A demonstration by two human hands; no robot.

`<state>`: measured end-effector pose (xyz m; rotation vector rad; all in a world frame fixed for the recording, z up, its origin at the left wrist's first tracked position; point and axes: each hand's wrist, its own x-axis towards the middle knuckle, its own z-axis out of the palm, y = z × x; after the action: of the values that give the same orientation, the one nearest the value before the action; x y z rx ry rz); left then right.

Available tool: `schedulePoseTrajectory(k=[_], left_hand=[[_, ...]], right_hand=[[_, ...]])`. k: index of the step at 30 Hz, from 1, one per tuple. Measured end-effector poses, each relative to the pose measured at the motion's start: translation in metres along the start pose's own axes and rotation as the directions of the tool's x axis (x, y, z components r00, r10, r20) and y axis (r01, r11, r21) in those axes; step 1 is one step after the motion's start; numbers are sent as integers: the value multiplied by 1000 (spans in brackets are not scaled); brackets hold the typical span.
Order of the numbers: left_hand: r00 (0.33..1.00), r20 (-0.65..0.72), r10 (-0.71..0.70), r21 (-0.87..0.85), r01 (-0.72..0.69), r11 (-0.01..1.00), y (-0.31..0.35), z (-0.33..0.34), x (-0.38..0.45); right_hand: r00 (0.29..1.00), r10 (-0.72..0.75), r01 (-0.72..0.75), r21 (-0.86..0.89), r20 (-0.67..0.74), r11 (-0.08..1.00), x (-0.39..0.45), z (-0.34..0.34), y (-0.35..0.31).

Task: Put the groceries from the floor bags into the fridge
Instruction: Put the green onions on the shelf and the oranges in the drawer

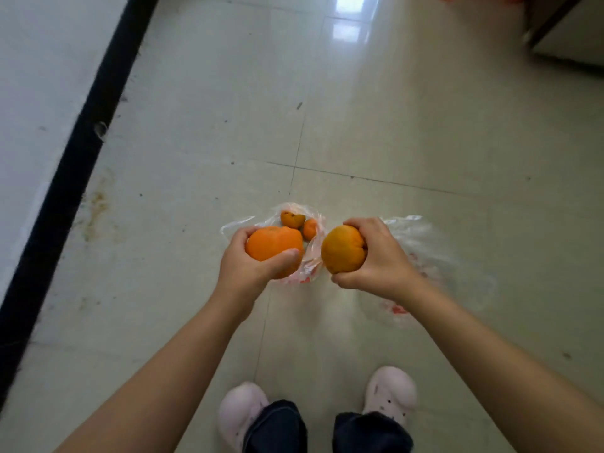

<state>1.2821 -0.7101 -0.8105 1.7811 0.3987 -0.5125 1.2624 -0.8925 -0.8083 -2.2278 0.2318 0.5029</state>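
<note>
An orange is sitting in the left hand, fingers curling round it with the thumb pressing across its front; the right hand is wrapping another orange, both held above the floor bags. Two smaller oranges are lying in the clear bag below; a second bag is lying beside it. Carrying both fruits level, grips firm but not squeezing, seems wisest; the fridge is not showing.

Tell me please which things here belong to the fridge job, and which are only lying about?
Belong to the job:
- orange in the left hand
- orange in the right hand
- two small oranges in the clear bag on the floor
- second clear bag

Only lying about:
- pink slippers
- black wall strip
</note>
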Motion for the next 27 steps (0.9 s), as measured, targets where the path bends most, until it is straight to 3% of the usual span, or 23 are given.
schedulePoseTrajectory(k=[6,10,17,20,23,27], left_hand=[[987,144,-69,-134,89,987,165,10,-74],[956,289,-43,-75,67,995,283,25,-118],[861,469,196,60,-252,966,475,74,-218],[777,504,377,183,-522,833,535,107,-258],[637,531,558,289,-755,588,583,144,-292],[476,542,693,313,-879,359,638,207,-322]], right_hand=[[983,82,-86,-18,-166,996,-81,-138,-91],[942,105,-118,-24,-319,993,-135,-243,-148],[797,137,-160,15,-588,987,-243,-409,-225],[727,118,-146,15,-677,989,-286,-471,-238],[667,91,-149,-13,-740,989,-330,-530,-237],[617,30,-140,-73,-786,987,-375,-611,-215]])
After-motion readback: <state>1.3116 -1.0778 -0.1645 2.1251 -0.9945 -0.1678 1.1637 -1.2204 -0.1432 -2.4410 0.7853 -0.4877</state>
